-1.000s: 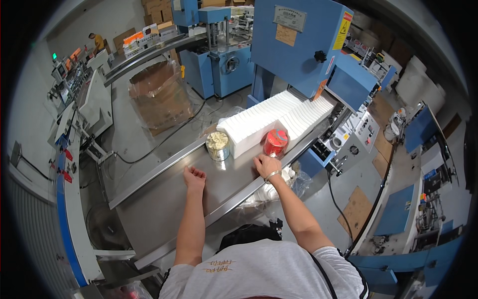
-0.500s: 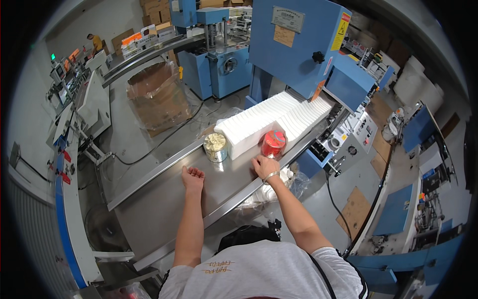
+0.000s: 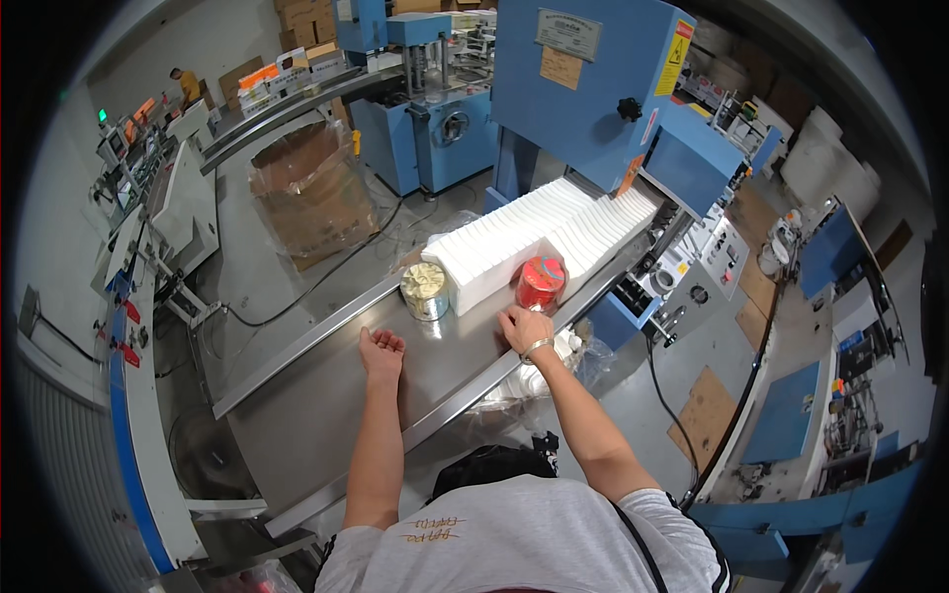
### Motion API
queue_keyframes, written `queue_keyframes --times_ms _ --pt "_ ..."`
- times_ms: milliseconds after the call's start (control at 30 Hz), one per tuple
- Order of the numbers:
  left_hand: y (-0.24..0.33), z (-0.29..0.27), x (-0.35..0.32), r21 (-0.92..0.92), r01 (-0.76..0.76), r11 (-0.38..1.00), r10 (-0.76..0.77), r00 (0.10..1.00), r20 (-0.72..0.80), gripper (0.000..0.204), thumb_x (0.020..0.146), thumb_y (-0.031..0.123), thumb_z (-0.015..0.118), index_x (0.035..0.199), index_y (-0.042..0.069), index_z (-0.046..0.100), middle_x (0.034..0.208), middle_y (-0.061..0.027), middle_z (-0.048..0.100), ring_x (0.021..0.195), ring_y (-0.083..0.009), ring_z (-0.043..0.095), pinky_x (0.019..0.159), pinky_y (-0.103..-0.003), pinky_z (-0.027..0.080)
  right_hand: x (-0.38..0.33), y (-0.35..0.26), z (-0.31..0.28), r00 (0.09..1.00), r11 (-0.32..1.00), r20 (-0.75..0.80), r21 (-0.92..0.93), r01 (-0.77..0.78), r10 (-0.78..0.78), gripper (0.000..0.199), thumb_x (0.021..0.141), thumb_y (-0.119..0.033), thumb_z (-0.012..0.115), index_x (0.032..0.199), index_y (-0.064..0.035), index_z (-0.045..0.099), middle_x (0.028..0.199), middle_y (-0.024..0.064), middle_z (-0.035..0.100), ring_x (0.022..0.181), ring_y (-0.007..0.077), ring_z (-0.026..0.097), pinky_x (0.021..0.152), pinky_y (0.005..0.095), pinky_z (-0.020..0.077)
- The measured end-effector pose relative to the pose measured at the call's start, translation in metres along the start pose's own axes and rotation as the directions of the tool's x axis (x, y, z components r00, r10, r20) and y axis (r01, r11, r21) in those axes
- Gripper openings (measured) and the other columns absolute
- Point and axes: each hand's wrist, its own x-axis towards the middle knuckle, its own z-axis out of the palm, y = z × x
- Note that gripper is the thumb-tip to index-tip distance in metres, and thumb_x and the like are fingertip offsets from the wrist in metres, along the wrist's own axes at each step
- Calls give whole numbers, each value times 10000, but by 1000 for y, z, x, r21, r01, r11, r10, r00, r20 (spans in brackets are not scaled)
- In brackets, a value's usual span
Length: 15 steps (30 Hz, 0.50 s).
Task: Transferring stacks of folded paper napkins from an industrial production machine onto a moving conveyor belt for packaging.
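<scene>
My left hand (image 3: 382, 353) rests palm up over the metal chute (image 3: 326, 435), its fingers loosely bent and nothing in them. Just beyond it stands a round can (image 3: 426, 291) with a pale gold top and shiny side. A red can (image 3: 541, 285) stands to the right, against the end of the right row of white folded paper stacks (image 3: 598, 237). My right hand (image 3: 526, 329), with a bracelet at the wrist, is closed with its knuckles up just in front of the red can. I see nothing in its fingers. The left row of white paper (image 3: 504, 232) ends beside the gold-topped can.
Raised metal rails (image 3: 306, 341) edge the chute. A tall blue machine (image 3: 583, 89) stands over the far end of the paper rows. Clear plastic bags with white material (image 3: 514, 390) lie below the right rail. A big lined cardboard box (image 3: 311, 198) sits on the floor at left.
</scene>
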Motion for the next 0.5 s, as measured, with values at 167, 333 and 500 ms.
queue_keyframes --times_ms 167,333,500 --pt "0 1 -2 6 1 1000 -1 1000 4 368 873 451 521 816 88 492 720 -53 553 611 -184 498 603 -361 465 -1 -1 -2 1000 1000 3 1 -2 2 361 852 -426 504 785 -109 661 717 157 647 703 343 630 654 441 486" --pt "2 -1 -1 13 -1 1000 0 1000 8 373 870 455 526 819 87 492 719 -54 553 612 -182 499 600 -356 464 -2 -5 -2 1000 1000 -10 -11 -3 3 352 859 -387 494 752 -95 659 714 150 650 695 333 635 651 438 488" --pt "4 -1 -4 26 -8 1000 7 1000 28 377 867 454 535 828 82 491 719 -57 553 617 -183 507 592 -342 465 -2 -5 0 1000 1000 4 -4 -3 3 360 854 -431 503 795 -114 663 721 155 648 706 343 631 655 440 488"
